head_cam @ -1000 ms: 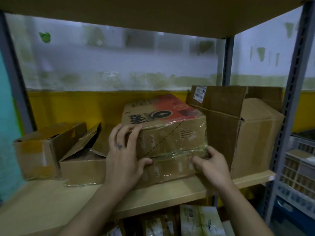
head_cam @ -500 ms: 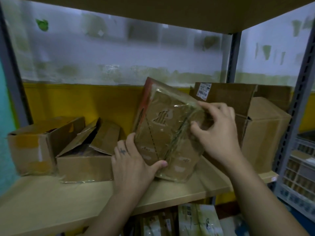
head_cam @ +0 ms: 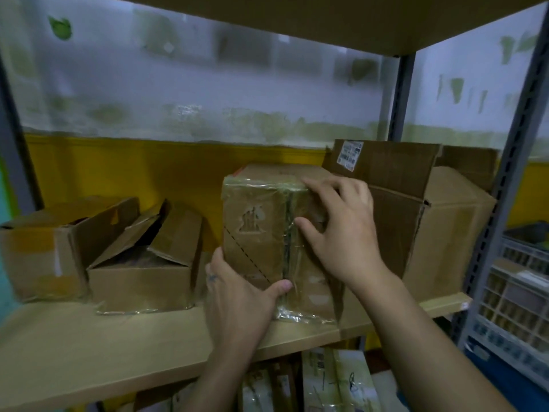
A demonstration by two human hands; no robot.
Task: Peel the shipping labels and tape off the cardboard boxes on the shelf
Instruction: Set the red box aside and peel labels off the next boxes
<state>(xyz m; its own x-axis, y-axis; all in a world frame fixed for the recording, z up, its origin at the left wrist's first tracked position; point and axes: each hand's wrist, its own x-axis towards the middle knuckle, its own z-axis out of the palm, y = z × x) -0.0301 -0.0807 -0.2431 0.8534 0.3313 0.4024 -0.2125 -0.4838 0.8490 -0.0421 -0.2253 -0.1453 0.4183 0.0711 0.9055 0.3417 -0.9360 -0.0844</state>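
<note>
A cardboard box wrapped in clear tape stands on end on the wooden shelf. A crumpled strip of tape runs down its front face. My left hand grips the box's lower left corner, thumb across the front. My right hand lies on the box's upper right part, fingers spread over the top edge and thumb touching the tape strip. A white shipping label is stuck on the raised flap of a big box to the right.
Two open cardboard boxes sit at the left of the shelf. Grey metal uprights frame the shelf, with a plastic crate beyond on the right. More taped packages lie on the level below.
The taped box has been turned from lying flat to standing on end. My right hand moved from its lower right corner to its upper right; my left hand dropped to the lower left corner.
</note>
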